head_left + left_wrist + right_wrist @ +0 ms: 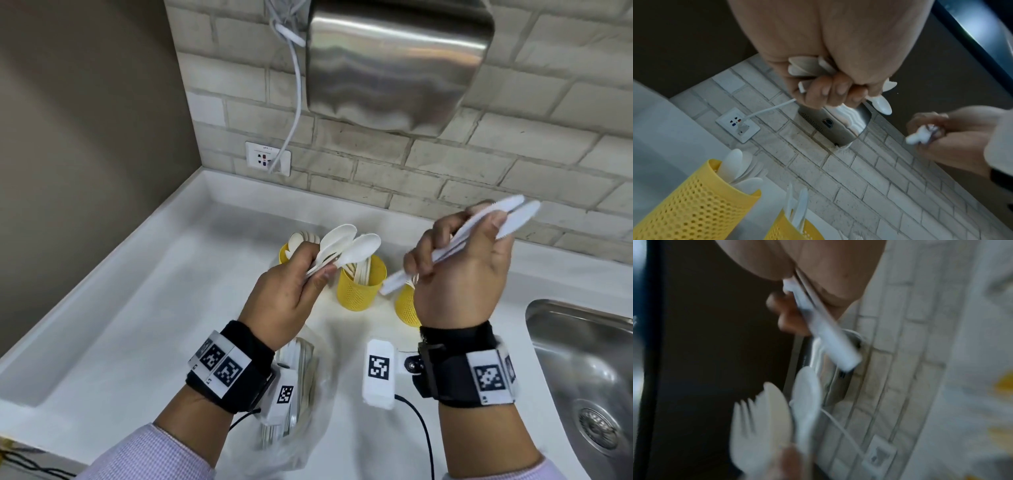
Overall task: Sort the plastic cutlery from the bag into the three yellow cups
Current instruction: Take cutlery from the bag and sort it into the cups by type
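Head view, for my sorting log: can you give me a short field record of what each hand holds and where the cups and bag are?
left hand: grips a bunch of white spoons
right hand: grips white knives
yellow cups: three on the counter beyond the hands, cutlery in them
left cup: holds spoons
bag: clear, below the hands, cutlery left inside
sink: to the right

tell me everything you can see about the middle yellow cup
The middle yellow cup is a plastic-looking cylinder with perforated, mesh-like walls and a smooth rim. It stands upright on the white counter, between two similar cups and apart from them. White cutlery stands inside, seemingly knives in the left wrist view. The left hand holds spoons just above its rim; nothing grips the cup.
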The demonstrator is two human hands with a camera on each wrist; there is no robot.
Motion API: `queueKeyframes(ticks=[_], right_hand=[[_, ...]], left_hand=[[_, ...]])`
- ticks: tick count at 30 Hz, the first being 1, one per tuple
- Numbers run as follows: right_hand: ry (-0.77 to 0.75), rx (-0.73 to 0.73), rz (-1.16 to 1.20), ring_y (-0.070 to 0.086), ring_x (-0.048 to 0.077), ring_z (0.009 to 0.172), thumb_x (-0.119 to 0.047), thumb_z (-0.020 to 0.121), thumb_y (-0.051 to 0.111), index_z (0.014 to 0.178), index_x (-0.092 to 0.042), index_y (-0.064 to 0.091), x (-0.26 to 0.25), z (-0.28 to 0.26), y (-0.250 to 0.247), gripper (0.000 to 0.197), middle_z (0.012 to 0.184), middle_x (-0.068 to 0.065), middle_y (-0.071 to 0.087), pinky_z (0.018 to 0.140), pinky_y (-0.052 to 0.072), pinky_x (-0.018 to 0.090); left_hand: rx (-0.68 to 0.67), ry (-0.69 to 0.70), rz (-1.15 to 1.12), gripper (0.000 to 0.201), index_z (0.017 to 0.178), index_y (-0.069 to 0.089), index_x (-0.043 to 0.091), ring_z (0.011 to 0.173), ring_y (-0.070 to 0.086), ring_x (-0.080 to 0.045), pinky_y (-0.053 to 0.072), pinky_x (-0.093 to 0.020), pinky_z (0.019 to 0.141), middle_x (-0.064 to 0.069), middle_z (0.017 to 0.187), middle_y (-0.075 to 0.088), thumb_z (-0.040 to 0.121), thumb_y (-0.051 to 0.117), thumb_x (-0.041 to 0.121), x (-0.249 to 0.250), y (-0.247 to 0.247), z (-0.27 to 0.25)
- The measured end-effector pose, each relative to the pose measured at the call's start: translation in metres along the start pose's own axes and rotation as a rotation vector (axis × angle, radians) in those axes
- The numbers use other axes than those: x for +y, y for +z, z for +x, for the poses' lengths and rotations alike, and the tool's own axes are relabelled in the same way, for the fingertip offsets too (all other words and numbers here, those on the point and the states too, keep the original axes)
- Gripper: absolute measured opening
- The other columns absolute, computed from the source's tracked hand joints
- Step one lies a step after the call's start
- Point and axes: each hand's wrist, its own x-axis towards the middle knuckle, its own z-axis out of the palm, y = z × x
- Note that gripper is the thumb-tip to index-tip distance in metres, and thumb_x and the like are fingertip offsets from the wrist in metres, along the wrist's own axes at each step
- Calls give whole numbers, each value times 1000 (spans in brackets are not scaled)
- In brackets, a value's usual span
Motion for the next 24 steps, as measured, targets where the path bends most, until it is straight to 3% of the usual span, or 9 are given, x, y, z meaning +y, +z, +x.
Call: queueKeyframes(ticks=[1,3,5,8,12,18,20,22,24], right_hand=[[-77,-65,-130,33,16,47,-36,111,34,97,-20,48,0,-3,1,25,66,4,39,48,32,25],[-168,-226,-384,29,18,51,-36,105,53,100,-20,58,2,-9,1,17,63,7,35,52,32,25],[-157,-389,-552,26,28,53,-26,97,68,103,-19,67,3,-15,0,9,61,13,26,51,32,28],[-157,-537,-638,26,33,53,-17,92,74,106,-29,73,3,-20,-1,19,61,7,22,50,34,41],[-146,-552,-567,26,26,52,-13,91,75,99,-31,77,5,-16,-2,20,59,0,23,52,30,34],[-107,-520,-509,34,30,50,-9,90,73,90,-18,73,0,-16,0,8,54,9,37,56,36,31],[-97,-467,-431,43,16,49,-9,92,67,93,-12,67,0,-14,0,4,59,-1,54,55,38,22],[-70,-454,-364,42,5,51,-15,96,62,98,-12,59,-1,-13,-1,4,65,-15,52,54,37,18],[-47,-510,-357,40,6,51,-16,96,63,102,-13,55,0,-14,-2,10,64,-12,49,52,36,19]], left_hand=[[39,20,44,9,105,45,32,59,49,-6,38,-19,54,13,63,49,103,50,39,0,0,0],[115,56,102,9,110,46,33,63,52,-2,35,-9,58,20,66,51,104,53,33,2,-1,0],[161,97,124,14,116,48,31,69,56,-10,38,-13,60,17,77,59,104,55,29,3,-3,1],[190,167,132,18,119,50,29,74,59,-11,43,-20,64,6,88,69,102,53,33,3,-4,3],[212,217,155,21,120,51,25,77,58,-11,38,-14,67,3,92,71,101,53,34,2,-4,3],[204,192,155,23,120,51,26,77,58,-11,40,-15,66,7,90,69,102,50,39,1,-3,3],[193,176,152,22,118,50,26,74,55,-10,35,-13,64,16,86,60,102,49,41,2,-4,3],[187,167,159,22,117,49,25,70,47,-6,31,-12,63,20,85,52,102,47,41,2,-3,3],[183,160,169,21,116,49,25,68,39,-1,30,-14,61,21,84,48,102,47,40,1,-2,3]])
